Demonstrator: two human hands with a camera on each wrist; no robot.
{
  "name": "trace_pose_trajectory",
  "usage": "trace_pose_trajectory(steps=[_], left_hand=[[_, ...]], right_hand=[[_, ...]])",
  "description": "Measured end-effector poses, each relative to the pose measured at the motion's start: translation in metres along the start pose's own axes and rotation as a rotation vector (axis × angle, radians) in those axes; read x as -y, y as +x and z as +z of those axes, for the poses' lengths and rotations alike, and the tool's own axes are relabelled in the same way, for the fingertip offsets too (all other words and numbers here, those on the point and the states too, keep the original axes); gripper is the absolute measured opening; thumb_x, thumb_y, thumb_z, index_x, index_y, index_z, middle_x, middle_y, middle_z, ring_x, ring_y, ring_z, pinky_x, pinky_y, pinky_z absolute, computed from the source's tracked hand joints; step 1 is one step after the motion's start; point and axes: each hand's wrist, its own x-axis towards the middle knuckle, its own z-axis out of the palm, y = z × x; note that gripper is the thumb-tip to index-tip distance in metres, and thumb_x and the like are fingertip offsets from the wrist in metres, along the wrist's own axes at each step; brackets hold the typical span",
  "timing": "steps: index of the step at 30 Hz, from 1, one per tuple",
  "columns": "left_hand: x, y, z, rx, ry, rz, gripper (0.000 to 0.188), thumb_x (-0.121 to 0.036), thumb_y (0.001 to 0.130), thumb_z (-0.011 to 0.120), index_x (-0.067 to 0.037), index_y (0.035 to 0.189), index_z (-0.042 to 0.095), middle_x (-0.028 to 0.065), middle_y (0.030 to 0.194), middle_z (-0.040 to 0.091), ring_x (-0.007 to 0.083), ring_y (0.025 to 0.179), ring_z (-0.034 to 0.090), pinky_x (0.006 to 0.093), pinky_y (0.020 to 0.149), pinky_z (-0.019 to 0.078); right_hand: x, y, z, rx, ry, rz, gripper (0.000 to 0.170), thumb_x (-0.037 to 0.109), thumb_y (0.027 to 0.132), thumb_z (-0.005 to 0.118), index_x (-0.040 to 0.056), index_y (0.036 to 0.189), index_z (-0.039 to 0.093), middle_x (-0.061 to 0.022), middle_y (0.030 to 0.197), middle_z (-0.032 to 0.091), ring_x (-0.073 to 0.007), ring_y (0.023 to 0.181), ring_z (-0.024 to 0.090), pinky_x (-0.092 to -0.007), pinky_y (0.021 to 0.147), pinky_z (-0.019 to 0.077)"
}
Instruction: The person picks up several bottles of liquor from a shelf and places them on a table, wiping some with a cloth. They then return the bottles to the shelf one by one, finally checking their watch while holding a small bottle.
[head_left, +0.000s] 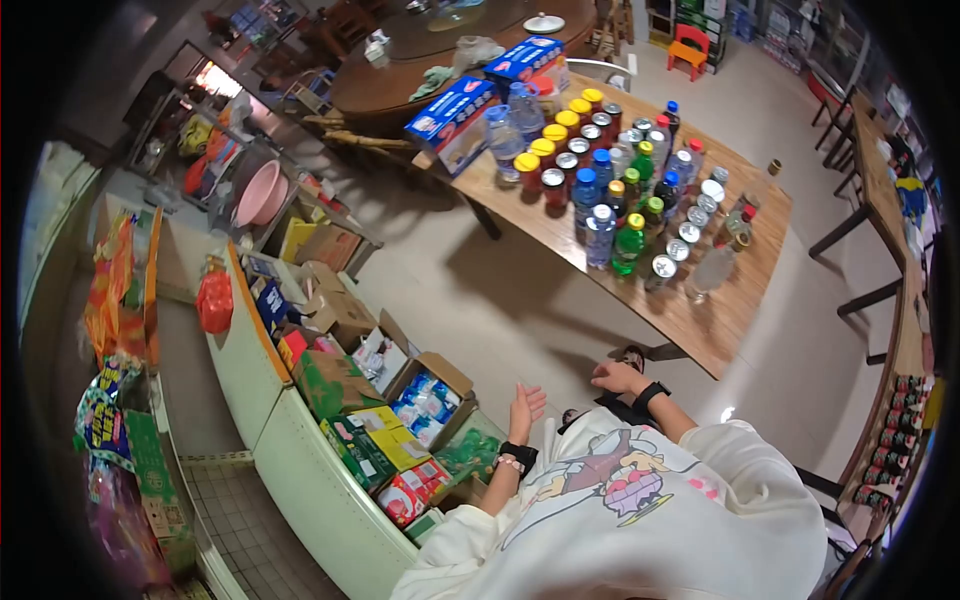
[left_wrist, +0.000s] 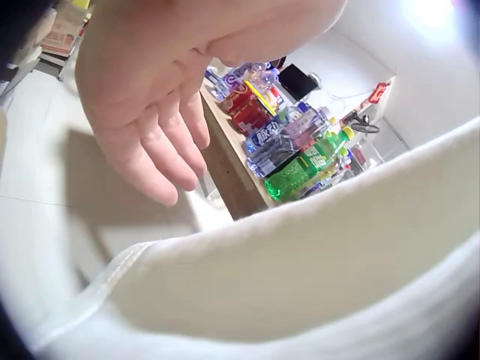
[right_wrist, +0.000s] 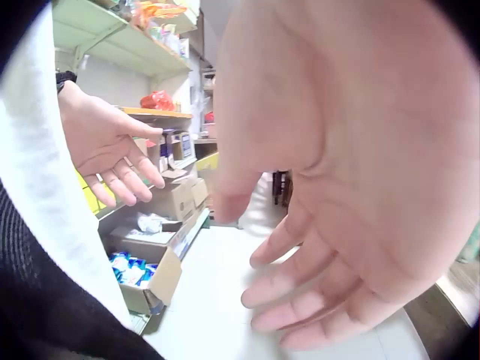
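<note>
Both hands hang in the air before the person's body, holding nothing. In the head view the left hand [head_left: 525, 410] is near the low shelf, its fingers extended; the left wrist view shows the same hand [left_wrist: 154, 105] palm inward with relaxed fingers. The right hand [head_left: 620, 378] is short of the table's near edge. Its fingers [right_wrist: 300, 304] are loosely bent in the right wrist view, with bare floor behind. On the wooden table [head_left: 745, 300] stand rows of drinks, among them a green bottle [head_left: 628, 245], yellow-capped jars [head_left: 527, 170] and several cans [head_left: 662, 270].
Open cartons with blue packets [head_left: 425, 405] and a red-and-white pack [head_left: 412, 492] fill the low shelf at left. Blue boxes [head_left: 455, 120] stand at the table's far end. A round table [head_left: 370, 85] is behind, and a long side table [head_left: 880, 180] runs along the right.
</note>
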Motion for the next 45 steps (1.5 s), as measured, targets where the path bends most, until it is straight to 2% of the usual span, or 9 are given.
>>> trace_pose_trajectory(steps=[11,16,19,20,25,31,35,43,45], left_hand=[[-0.005,0.047,-0.060,-0.043,-0.017,-0.035,0.069,-0.059,0.094,0.023,-0.003,0.121,0.054,0.0144,0.113,0.061,0.0222,0.101,0.058,0.0359,0.088,0.0435],[-0.048,0.095,-0.088,-0.012,-0.110,-0.026,0.086,-0.069,0.088,0.009,-0.004,0.118,0.056,0.0137,0.109,0.063,0.0215,0.101,0.059,0.0363,0.091,0.0410],[-0.089,0.139,-0.116,-0.060,-0.114,-0.050,0.090,-0.072,0.086,0.007,-0.004,0.116,0.057,0.0136,0.108,0.063,0.0214,0.101,0.059,0.0362,0.091,0.0411],[-0.096,0.161,-0.128,-0.096,-0.160,-0.054,0.092,-0.074,0.085,0.006,-0.004,0.115,0.058,0.0137,0.108,0.063,0.0216,0.100,0.059,0.0361,0.091,0.0410],[-0.226,0.229,-0.169,-0.134,-0.060,0.034,0.089,-0.072,0.086,0.008,-0.005,0.115,0.058,0.0128,0.106,0.063,0.0209,0.099,0.058,0.0352,0.087,0.0431],[-0.351,0.323,-0.191,-0.184,0.091,0.268,0.046,-0.042,0.096,0.039,-0.005,0.113,0.059,0.0069,0.104,0.062,0.0133,0.092,0.056,0.0277,0.079,0.0450],[-0.440,0.388,-0.193,-0.127,0.173,0.405,0.030,-0.026,0.095,0.046,-0.004,0.110,0.060,0.0031,0.098,0.061,0.0095,0.087,0.054,0.0254,0.073,0.0447],[-0.631,0.616,-0.175,-0.033,0.287,0.847,0.014,-0.011,0.091,0.053,-0.004,0.099,0.062,-0.0005,0.085,0.060,0.0053,0.066,0.047,0.0196,0.058,0.0395],[-0.678,0.659,-0.163,-0.003,0.398,1.040,0.013,-0.010,0.089,0.055,-0.003,0.096,0.063,0.0046,0.089,0.064,0.0127,0.074,0.057,0.0261,0.068,0.0467]], right_hand=[[0.074,0.093,0.002,0.112,-0.108,-0.060,0.044,0.039,0.081,0.060,0.0038,0.108,0.063,-0.0176,0.101,0.065,-0.0326,0.091,0.063,-0.0385,0.081,0.0486],[0.095,0.174,0.006,0.049,-0.068,-0.116,0.082,0.035,0.078,0.068,0.0009,0.139,0.025,-0.0256,0.099,0.062,-0.0394,0.092,0.061,-0.0402,0.082,0.0471],[0.125,0.242,-0.013,0.079,0.044,-0.033,0.085,0.037,0.079,0.067,-0.0012,0.140,0.021,-0.0243,0.100,0.062,-0.0384,0.095,0.060,-0.0377,0.087,0.0453],[0.125,0.271,-0.011,-0.047,0.072,-0.215,0.084,0.037,0.080,0.065,-0.0017,0.140,0.020,-0.0237,0.104,0.062,-0.0375,0.099,0.059,-0.0361,0.091,0.0433],[0.217,0.356,-0.079,0.069,0.093,-0.188,0.077,0.034,0.083,0.062,0.0082,0.144,0.022,-0.0207,0.105,0.063,-0.0290,0.098,0.061,-0.0341,0.086,0.0472],[0.266,0.399,-0.127,0.006,0.267,-0.108,0.076,0.036,0.084,0.061,0.0066,0.143,0.024,-0.0181,0.105,0.064,-0.0268,0.096,0.061,-0.0322,0.087,0.0461],[0.297,0.397,-0.172,0.068,0.368,0.046,0.061,0.037,0.083,0.061,0.0032,0.131,0.046,-0.0199,0.107,0.063,-0.0316,0.099,0.061,-0.0342,0.088,0.0458],[0.277,0.467,-0.168,-0.313,0.704,0.177,0.054,0.034,0.084,0.062,-0.0007,0.125,0.051,-0.0164,0.102,0.066,-0.0215,0.092,0.062,-0.0304,0.084,0.0467],[0.292,0.478,-0.173,-0.404,0.737,0.364,0.047,0.028,0.085,0.062,-0.0007,0.121,0.054,-0.0107,0.092,0.066,-0.0160,0.084,0.061,-0.0280,0.077,0.0472]])
